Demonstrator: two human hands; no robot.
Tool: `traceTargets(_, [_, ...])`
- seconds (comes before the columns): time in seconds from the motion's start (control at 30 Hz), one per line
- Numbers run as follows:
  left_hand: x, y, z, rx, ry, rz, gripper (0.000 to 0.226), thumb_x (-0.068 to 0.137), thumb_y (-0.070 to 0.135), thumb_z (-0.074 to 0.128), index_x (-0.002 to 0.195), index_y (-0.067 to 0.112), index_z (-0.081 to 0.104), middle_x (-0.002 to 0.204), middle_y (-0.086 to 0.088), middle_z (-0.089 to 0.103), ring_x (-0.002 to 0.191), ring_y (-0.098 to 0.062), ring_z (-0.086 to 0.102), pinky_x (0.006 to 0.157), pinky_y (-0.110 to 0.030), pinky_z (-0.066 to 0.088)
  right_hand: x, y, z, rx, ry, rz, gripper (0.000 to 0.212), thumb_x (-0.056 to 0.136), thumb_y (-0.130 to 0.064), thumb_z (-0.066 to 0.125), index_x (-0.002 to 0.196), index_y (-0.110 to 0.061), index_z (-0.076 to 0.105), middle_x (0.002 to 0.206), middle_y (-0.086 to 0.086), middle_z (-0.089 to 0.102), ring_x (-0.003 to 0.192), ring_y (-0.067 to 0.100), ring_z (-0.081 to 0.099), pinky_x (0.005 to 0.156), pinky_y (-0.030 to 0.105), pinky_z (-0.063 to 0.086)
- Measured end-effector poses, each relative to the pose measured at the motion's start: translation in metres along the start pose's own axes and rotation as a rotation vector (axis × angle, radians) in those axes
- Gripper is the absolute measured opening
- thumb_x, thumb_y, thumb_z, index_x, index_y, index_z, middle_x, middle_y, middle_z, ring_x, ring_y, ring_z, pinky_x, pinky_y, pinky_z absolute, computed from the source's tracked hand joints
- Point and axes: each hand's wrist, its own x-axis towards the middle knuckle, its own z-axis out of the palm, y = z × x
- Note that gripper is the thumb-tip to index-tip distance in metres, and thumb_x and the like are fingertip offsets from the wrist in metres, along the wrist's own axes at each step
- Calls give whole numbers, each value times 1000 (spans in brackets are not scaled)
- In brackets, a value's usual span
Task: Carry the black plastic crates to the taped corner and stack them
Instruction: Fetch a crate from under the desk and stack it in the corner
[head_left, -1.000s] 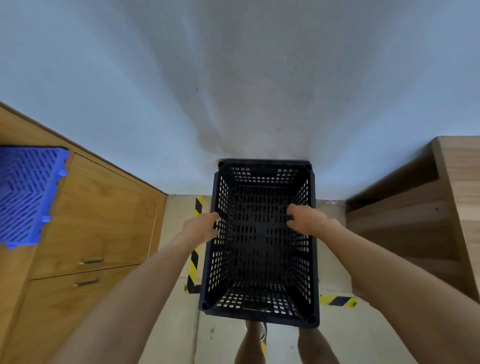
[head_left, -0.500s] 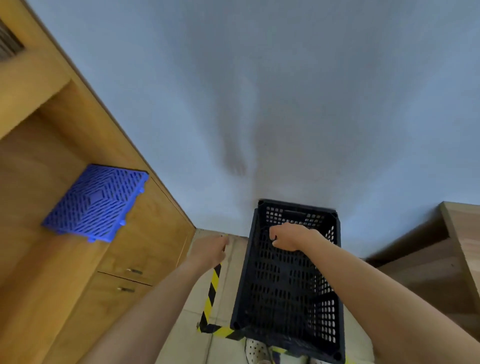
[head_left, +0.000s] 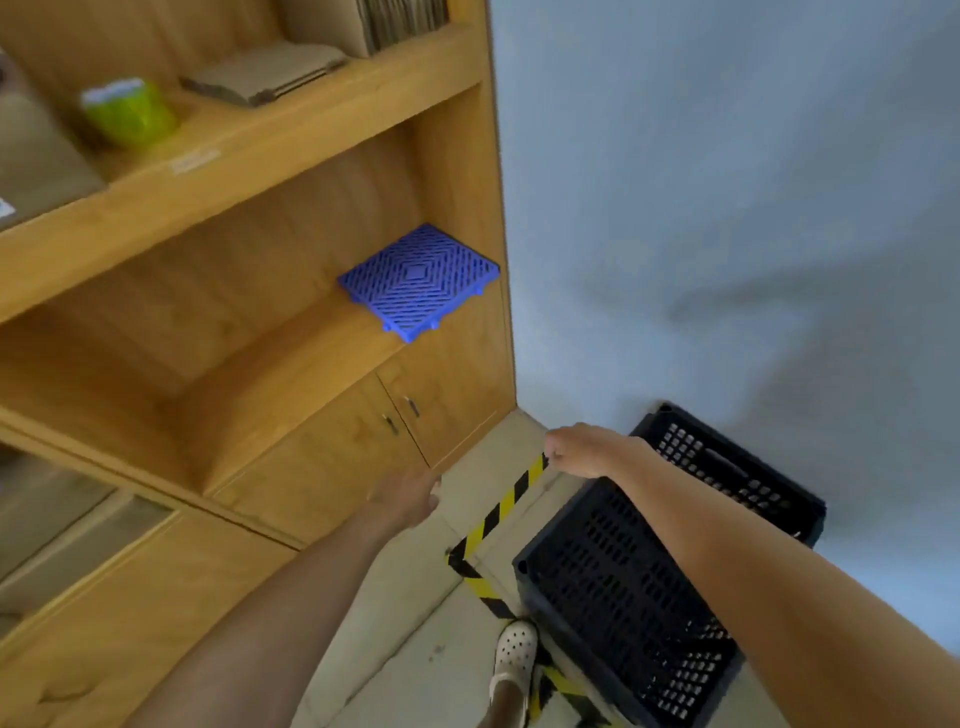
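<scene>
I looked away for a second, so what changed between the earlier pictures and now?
Both hands let go of the black crate: a second ago each gripped a side wall, now the left hand and right hand are off it and swung leftward, holding nothing. The view turned toward the wooden shelves. The crate stayed inside the yellow-black tape by the wall; the blue tile stayed on its shelf.

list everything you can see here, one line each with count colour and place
crate: 1, black, on the floor by the wall, inside the taped corner
floor tape: 1 angle, yellow and black, left of and before the crate
grid tile: 1, blue, on the middle shelf at its right end
shelf unit: 1, wood, left of the wall, cupboard doors below
tub: 1, green, blurred, upper shelf
flat cardboard: stack, brown, upper shelf
shoe: 1, white, on the floor tape
left hand: free, over the floor
right hand: free, loosely curled, above the crate's left rim
</scene>
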Motion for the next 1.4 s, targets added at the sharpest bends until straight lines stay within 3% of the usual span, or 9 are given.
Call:
traceTargets(0.1, [-49,-8,32,-86,-16,-80,32,102,33,39,127,19,52,131,-8,56,113,-28,55,88,-38,48,-3,-28,22,-94,-72,-78,26,97,-17,39,117,-15,56,111,14,60,96,27,60,71,34,41])
traceTargets(0.2, [-98,-10,62,-108,-50,-168,34,101,34,40,130,21,50,135,-7,54,119,-28,53,90,-39,47,-10,-59,44,-218,-158,-160,32,99,-15,37,127,-10,52,105,6,59,84,20,54,67,30,40])
traceTargets(0.27, [-131,-13,79,-117,-88,-240,36,101,34,39,134,23,48,137,-7,53,122,-28,52,91,-39,45,-8,-82,59,-284,-190,-218,33,97,-15,38,127,-9,52,101,3,58,86,20,55,74,32,47])
traceTargets(0.37, [-179,-29,101,-166,-105,-347,37,101,33,37,136,24,47,138,-6,52,123,-28,51,93,-39,44,-9,-127,73,-354,-211,-287,32,96,-14,39,123,-10,55,119,12,61,105,29,59,92,40,49])
traceTargets(0.67, [-307,-95,144,-378,-30,-617,38,102,37,37,135,23,49,136,-7,53,123,-30,52,95,-39,43,-19,-272,102,-519,-249,-448,29,97,-17,40,120,-11,58,126,13,58,113,32,58,88,39,47])
traceTargets(0.83, [-392,-133,187,-451,12,-727,38,102,40,36,135,26,49,133,-4,56,121,-27,54,94,-38,44,-50,-390,145,-662,-248,-562,30,97,-21,44,122,-14,58,125,9,59,112,29,59,93,41,47])
traceTargets(1.0, [-493,-176,252,-492,-47,-866,40,102,40,35,136,22,49,131,-7,57,117,-29,57,91,-39,47,-88,-525,221,-691,-300,-735,25,94,-26,46,116,-21,58,124,5,59,109,26,57,96,45,46])
traceTargets(1.17, [-588,-208,304,-577,22,-999,39,103,40,34,131,20,52,126,-7,60,111,-30,59,84,-37,46,-129,-646,288,-792,-306,-896,27,94,-26,49,118,-20,59,126,4,59,112,26,56,98,44,46])
traceTargets(1.4, [-693,-223,382,-701,14,-1197,37,103,39,34,121,16,56,118,-9,62,104,-31,61,73,-36,42,-184,-753,376,-949,-336,-1065,30,92,-28,49,118,-16,60,123,9,62,110,30,58,96,46,48])
